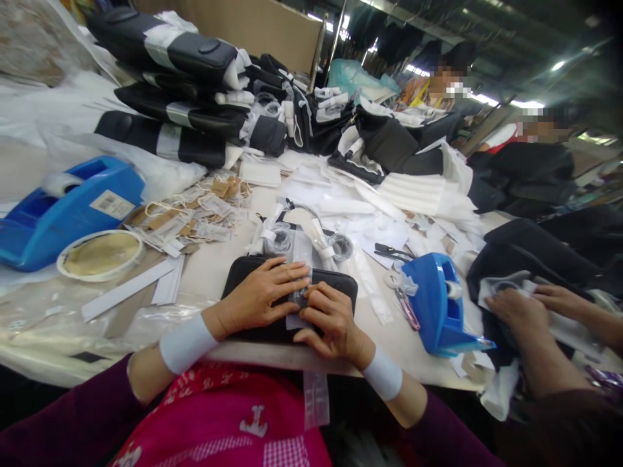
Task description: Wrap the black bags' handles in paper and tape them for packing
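Note:
A black bag (241, 271) lies flat at the table's front edge, with wrapped straps and coiled clear plastic (341, 247) at its back side. A clear plastic strip (302, 250) runs over its middle and another length hangs below the edge. My left hand (265, 292) lies spread on the bag, its fingertips on the strip. Beside it my right hand (333, 321) has its fingers curled over the strip; what they pinch, if anything, is too small to make out.
Blue tape dispensers stand at left (73, 214) and right (433, 305). Scissors (406, 308) lie beside the right one. Behind are tags (195, 214), a white bowl (102, 256), white foam sheets (413, 191) and stacked black bags (170, 123). Another person's hands (520, 311) work at the right.

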Demonstrator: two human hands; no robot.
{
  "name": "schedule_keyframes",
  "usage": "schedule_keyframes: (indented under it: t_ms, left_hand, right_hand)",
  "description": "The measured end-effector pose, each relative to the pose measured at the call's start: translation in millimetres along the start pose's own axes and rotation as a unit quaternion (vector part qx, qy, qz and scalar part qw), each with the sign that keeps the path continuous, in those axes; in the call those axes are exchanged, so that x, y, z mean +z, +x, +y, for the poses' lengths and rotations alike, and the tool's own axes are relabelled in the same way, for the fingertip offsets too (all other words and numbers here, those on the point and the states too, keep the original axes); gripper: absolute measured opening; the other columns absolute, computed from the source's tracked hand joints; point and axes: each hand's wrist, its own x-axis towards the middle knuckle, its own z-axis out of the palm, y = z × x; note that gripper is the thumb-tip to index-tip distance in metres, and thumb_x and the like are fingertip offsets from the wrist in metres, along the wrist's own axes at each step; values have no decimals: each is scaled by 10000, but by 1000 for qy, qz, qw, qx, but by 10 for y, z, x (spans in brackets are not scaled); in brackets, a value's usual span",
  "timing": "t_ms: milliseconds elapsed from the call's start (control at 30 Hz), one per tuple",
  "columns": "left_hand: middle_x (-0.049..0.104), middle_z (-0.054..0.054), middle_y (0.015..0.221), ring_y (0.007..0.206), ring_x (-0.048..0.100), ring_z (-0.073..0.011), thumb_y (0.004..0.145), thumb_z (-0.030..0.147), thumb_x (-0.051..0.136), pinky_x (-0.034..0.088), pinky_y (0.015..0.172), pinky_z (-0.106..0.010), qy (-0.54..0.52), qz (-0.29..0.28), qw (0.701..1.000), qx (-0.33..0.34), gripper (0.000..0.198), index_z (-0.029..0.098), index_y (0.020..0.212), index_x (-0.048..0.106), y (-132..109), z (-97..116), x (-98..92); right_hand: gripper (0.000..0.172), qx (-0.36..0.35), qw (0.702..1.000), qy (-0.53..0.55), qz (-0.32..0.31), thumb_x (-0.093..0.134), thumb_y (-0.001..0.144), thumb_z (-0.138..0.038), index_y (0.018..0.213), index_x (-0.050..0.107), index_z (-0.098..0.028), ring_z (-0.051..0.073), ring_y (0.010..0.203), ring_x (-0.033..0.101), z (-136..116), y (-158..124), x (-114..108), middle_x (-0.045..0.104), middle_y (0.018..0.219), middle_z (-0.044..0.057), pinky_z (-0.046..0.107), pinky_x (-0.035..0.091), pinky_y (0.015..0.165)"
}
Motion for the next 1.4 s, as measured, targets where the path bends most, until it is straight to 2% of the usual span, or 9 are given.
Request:
schedule_keyframes:
  t_ms: [100, 200, 333, 433, 600, 800, 967, 1233, 1400]
  left_hand:
    - [479, -70, 1449, 1371, 395, -216, 930, 322, 543, 256, 1167, -463, 9, 1, 1000, 1, 442, 235, 1360, 493, -7, 5, 1]
    - [475, -79, 1452, 1367, 401, -224, 919, 328, 561, 261, 1160, -469, 9, -1, 1000, 4, 472, 244, 1376, 476, -17, -3, 10]
    - [482, -74, 1447, 1358, 415, -224, 909, 328, 579, 266, 1156, -462, 2, 2, 1000, 9, 478, 259, 1372, 483, -26, -17, 26]
    - [487, -78, 1441, 1354, 419, -221, 914, 329, 567, 272, 1149, -458, 6, 1, 1000, 9, 455, 249, 1357, 500, -25, -18, 28]
    - [504, -70, 1429, 1341, 436, -202, 916, 344, 563, 280, 1143, -443, 18, 3, 1000, 6, 434, 242, 1336, 519, -24, -14, 15]
    - [473, -69, 1454, 1366, 401, -202, 923, 346, 542, 261, 1155, -449, 26, 13, 1000, 9, 453, 239, 1361, 491, -41, 4, 11]
    - [452, -87, 1467, 1373, 391, -221, 909, 332, 547, 264, 1157, -460, 32, 22, 999, 7, 495, 216, 1383, 467, -40, 26, -5]
    - [394, -121, 1502, 1403, 335, -239, 896, 355, 547, 236, 1172, -448, 45, 6, 999, -1, 577, 168, 1423, 405, -23, 75, -21]
    - [339, -142, 1528, 1425, 278, -265, 898, 375, 545, 214, 1179, -455, 58, -3, 998, -6, 610, 150, 1438, 373, -17, 102, -26]
  right_hand:
    - [257, 33, 998, 57, 0, 512, 928, -348, 1065, 612, -154, 232, 951, 544, -104, -140, -64, 593, 941, 92, 434, 494, 852]
    - [393, 92, 995, 27, 34, 455, 861, -80, 1245, 498, -153, 267, 1205, 472, -337, -520, -87, 538, 1224, 137, 532, 423, 1018]
    - [558, 147, 987, -54, 27, 385, 760, 32, 1283, 443, -152, 316, 1353, 340, -654, -1128, 26, 417, 1400, 168, 621, 390, 1038]
    - [587, 150, 982, -115, 3, 375, 788, 46, 1327, 452, -175, 301, 1350, 363, -751, -1337, 195, 418, 1433, 157, 585, 448, 1011]
    - [383, 114, 980, -134, 92, 490, 915, -51, 1262, 565, -195, 255, 1178, 548, -730, -1143, 385, 630, 1195, 129, 468, 543, 916]
    - [220, 80, 981, -99, 148, 516, 927, -77, 1089, 651, -143, 225, 1023, 641, -892, -776, 409, 711, 984, 98, 408, 557, 851]
    - [214, 82, 980, -108, 146, 492, 931, -86, 1026, 671, -155, 205, 933, 666, -1066, -641, 442, 724, 924, 87, 362, 571, 772]
    - [232, 80, 989, -71, 99, 449, 946, -108, 1037, 662, -131, 209, 951, 663, -1245, -605, 442, 721, 942, 99, 356, 569, 787]
    - [255, 78, 989, -55, 113, 421, 955, -113, 1037, 660, -140, 201, 963, 667, -1246, -583, 409, 724, 955, 95, 356, 572, 825]
